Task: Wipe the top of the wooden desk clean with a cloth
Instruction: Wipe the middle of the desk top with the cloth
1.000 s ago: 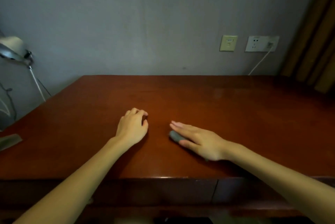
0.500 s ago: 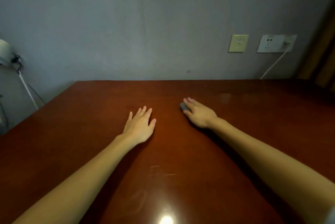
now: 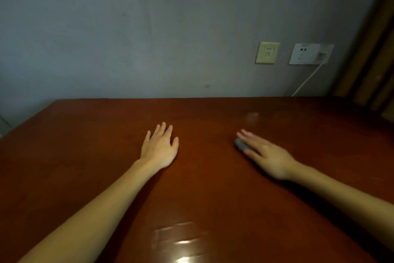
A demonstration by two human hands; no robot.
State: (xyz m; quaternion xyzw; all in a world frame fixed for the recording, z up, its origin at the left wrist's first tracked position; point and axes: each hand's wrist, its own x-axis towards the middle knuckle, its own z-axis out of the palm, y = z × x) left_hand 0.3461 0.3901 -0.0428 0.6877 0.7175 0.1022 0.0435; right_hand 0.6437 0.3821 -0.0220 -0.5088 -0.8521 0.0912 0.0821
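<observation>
Head view: two bare forearms reach out over the table point(image 3: 213, 188).
Right fingers point(image 3: 248, 134): straight and close together, laid flat over the cloth point(image 3: 240, 144) and pressing it onto the wood, not curled round it.
Cloth: small grey wad, mostly hidden under the right hand point(image 3: 270, 156); one end shows between forefinger and thumb tip.
Left hand point(image 3: 160, 149): palm down on the table, fingers straight and slightly spread, holding nothing, well apart from the cloth.
Table: dark red-brown wood, glossy, with bright glare near the bottom of the view and a faint pale sheen far right.
Wall point(image 3: 149, 39): grey; a yellowish plate point(image 3: 267, 52) beside a white socket point(image 3: 307, 53), from which a white cable point(image 3: 309, 77) drops behind the table.
Right edge: brown curtain point(image 3: 371, 60).
</observation>
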